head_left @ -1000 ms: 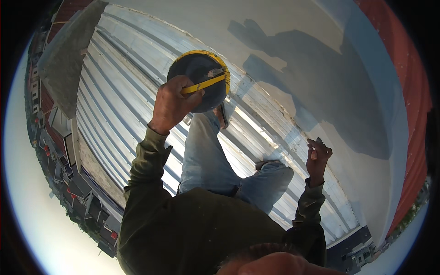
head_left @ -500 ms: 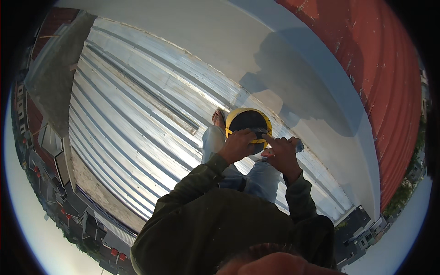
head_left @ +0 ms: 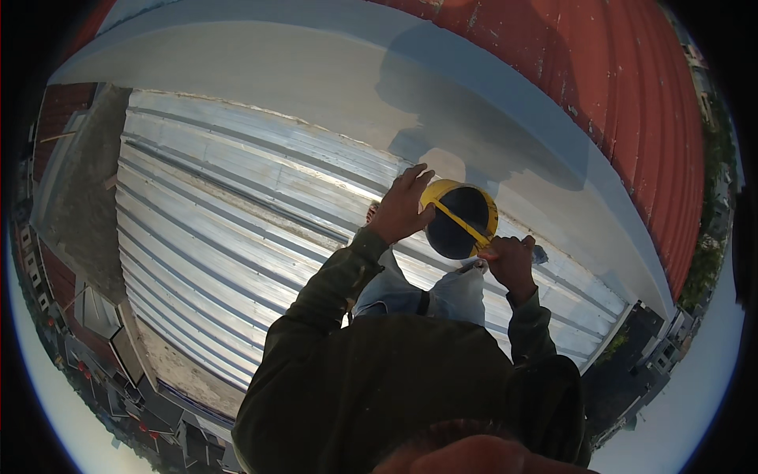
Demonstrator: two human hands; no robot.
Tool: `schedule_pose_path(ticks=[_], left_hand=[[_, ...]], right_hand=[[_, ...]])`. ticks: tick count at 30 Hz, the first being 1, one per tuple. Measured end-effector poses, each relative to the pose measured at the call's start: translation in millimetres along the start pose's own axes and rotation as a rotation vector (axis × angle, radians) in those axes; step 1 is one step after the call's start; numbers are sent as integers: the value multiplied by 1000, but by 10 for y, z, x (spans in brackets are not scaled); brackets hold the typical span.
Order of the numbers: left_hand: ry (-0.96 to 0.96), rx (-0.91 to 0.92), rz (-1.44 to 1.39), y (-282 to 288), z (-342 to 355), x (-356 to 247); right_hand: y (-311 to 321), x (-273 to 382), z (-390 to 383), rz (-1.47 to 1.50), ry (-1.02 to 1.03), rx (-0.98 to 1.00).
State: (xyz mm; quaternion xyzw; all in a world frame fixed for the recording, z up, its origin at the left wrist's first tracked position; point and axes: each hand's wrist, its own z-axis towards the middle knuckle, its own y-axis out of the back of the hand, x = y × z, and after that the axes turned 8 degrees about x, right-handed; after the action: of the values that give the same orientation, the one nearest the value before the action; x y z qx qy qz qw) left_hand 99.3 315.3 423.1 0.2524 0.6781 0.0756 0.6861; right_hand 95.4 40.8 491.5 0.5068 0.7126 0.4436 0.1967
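A round yellow bucket with a dark inside and a yellow strip across its top is above my legs and bare feet. My left hand is at its left rim with fingers stretched apart. My right hand, at the bucket’s lower right edge, has curled fingers around something partly hidden; a small grey piece shows just beyond the knuckles, too small to name. Under me is silver corrugated sheeting.
A grey plastered ledge curves along the sheeting’s far side, with red corrugated roofing beyond. A dark concrete slab borders the left. Rooftops and buildings lie lower, around the rim of the view.
My right hand has come from out at the right to the bucket. My left hand has gone from gripping the yellow strip to spread fingers at the rim. The view has turned.
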Motion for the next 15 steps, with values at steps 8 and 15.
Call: schedule_pose_path(ticks=[8,15], left_hand=[[134,-272,533,1659,628,529],[339,-233,466,1803,-468,1001]], right_hand=[[35,-315,-271,-24,-211,-131],[-172,-625,-442,-33,-420,-103]])
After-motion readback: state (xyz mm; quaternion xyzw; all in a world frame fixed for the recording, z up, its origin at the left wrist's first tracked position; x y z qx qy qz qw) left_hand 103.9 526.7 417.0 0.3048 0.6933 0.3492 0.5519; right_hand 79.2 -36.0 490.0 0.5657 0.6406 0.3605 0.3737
